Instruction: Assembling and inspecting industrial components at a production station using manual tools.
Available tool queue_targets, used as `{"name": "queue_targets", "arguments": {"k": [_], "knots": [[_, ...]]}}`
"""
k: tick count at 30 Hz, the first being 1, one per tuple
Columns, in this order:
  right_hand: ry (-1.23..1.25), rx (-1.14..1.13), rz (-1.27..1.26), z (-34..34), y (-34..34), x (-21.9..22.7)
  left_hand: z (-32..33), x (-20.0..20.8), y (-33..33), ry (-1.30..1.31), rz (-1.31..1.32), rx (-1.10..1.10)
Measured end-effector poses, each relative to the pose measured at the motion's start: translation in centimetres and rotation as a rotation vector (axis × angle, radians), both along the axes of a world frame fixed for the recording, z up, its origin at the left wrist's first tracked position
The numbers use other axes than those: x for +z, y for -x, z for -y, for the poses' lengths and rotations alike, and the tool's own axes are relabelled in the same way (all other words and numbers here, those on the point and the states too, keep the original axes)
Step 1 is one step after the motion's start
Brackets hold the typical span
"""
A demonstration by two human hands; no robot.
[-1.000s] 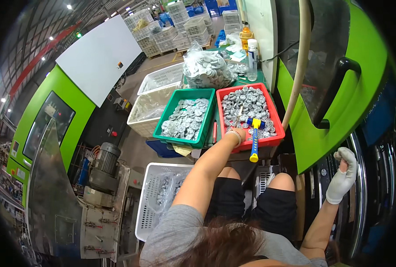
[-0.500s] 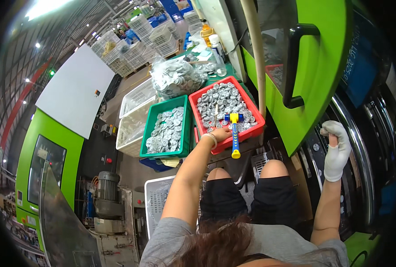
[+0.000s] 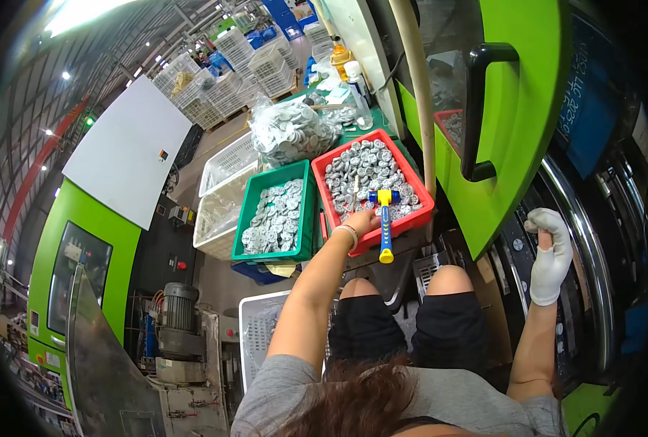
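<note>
My left hand (image 3: 365, 221) reaches over the near left rim of a red bin (image 3: 416, 216), its fingers bent down at the small grey round parts (image 3: 364, 166) inside. The fingertips are partly hidden, so any part in them does not show. Just right of it, a mallet (image 3: 386, 227) with a yellow-and-blue handle and blue head lies across the bin's front rim. My right hand (image 3: 550, 258), in a white glove with the thumb's end bare, is raised at the right beside the machine's metal bars. Its fingers curl toward the thumb; whatever they may hold cannot be made out.
Left of the red bin, a green bin (image 3: 307, 211) holds similar parts. Behind stands a clear plastic bag (image 3: 287, 131) full of parts. White crates (image 3: 225, 164) are at the left, another (image 3: 254, 320) near my legs. A green machine door (image 3: 513, 131) with a black handle stands right.
The view has shifted slightly, moving the bins a little lower. My left hand stays at the red bin's near rim, and my right hand remains raised with fingers curled.
</note>
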State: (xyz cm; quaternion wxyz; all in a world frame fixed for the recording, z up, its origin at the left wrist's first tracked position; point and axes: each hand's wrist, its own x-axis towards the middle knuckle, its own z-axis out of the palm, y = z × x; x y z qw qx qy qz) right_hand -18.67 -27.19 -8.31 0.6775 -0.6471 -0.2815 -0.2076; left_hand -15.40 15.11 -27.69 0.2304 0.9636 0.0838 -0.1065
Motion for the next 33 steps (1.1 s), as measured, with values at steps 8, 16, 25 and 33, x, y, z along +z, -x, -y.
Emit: {"name": "queue_targets", "arguments": {"k": [8, 16, 25, 33], "knots": [[0.008, 0.019, -0.019, -0.3, 0.2, -0.1, 1.9, 3.5, 0.7, 0.164, 0.003, 0.186], [0.058, 0.086, -0.033, -1.1, 0.6, -0.1, -0.1, 1.7, 0.4, -0.173, 0.294, 0.3], [0.144, 0.179, -0.055, -2.4, 1.0, -0.5, 0.5, 3.7, 0.6, -0.284, 0.368, 0.22], [0.191, 0.208, -0.078, -2.7, 1.8, -0.3, 0.7, 3.5, 0.8, -0.269, 0.302, 0.261]]}}
